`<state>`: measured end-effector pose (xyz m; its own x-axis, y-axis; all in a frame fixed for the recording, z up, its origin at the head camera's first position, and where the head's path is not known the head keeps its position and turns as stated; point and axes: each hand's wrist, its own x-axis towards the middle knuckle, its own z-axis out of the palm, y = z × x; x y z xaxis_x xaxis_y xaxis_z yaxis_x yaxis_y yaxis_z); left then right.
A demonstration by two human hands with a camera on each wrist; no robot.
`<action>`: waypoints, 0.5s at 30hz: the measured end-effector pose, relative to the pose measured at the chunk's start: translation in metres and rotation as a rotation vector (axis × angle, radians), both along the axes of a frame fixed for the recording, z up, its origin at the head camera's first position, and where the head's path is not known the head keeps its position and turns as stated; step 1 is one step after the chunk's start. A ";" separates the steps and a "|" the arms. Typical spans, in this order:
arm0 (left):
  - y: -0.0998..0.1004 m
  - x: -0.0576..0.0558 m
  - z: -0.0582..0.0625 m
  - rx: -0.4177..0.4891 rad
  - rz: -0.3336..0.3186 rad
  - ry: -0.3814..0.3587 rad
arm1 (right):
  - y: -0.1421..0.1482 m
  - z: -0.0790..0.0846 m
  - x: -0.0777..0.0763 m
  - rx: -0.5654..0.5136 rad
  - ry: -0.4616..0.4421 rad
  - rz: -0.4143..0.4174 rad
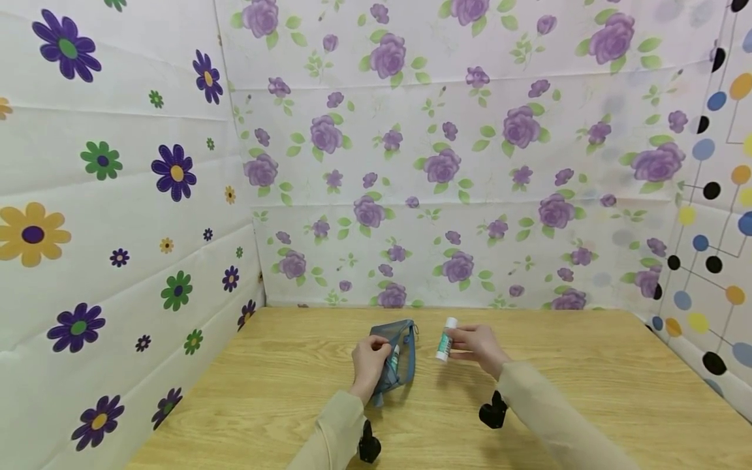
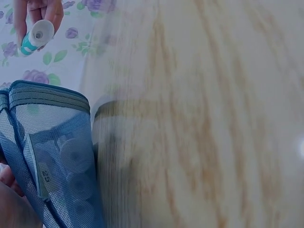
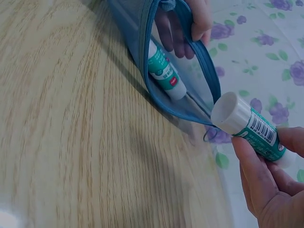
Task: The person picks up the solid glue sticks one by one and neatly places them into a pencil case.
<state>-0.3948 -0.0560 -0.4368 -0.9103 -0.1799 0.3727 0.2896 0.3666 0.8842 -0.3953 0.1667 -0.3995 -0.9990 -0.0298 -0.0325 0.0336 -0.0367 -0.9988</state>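
A blue mesh zipper pouch (image 1: 405, 356) stands on the table with its mouth unzipped and facing right. My left hand (image 1: 371, 360) pinches the pouch's edge, fingers partly inside the opening in the right wrist view. Inside lies a glue stick (image 3: 165, 71) with a green and white label; through the mesh in the left wrist view, several round white ends (image 2: 78, 185) show. To the right of the pouch, my right hand (image 1: 478, 344) grips another glue stick (image 1: 446, 339) between thumb and fingers, held tilted above the table and apart from the pouch.
The wooden table (image 1: 282, 365) reaches back to a wall cloth with purple roses (image 1: 440, 166). Flower-printed cloth (image 1: 117, 261) hangs at left, dotted cloth (image 1: 711, 261) at right. Black wrist mounts (image 1: 492, 411) hang below both sleeves.
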 end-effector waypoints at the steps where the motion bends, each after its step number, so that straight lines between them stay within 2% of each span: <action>1: 0.000 0.000 0.000 -0.001 0.000 0.001 | -0.002 0.000 0.000 -0.003 -0.002 -0.002; 15: 0.000 -0.001 -0.001 -0.008 0.008 0.007 | -0.030 -0.004 -0.001 -0.048 -0.012 0.026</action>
<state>-0.3960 -0.0560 -0.4381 -0.9063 -0.1841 0.3804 0.2926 0.3760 0.8792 -0.3962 0.1368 -0.4039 -0.9975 -0.0571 -0.0423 0.0470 -0.0838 -0.9954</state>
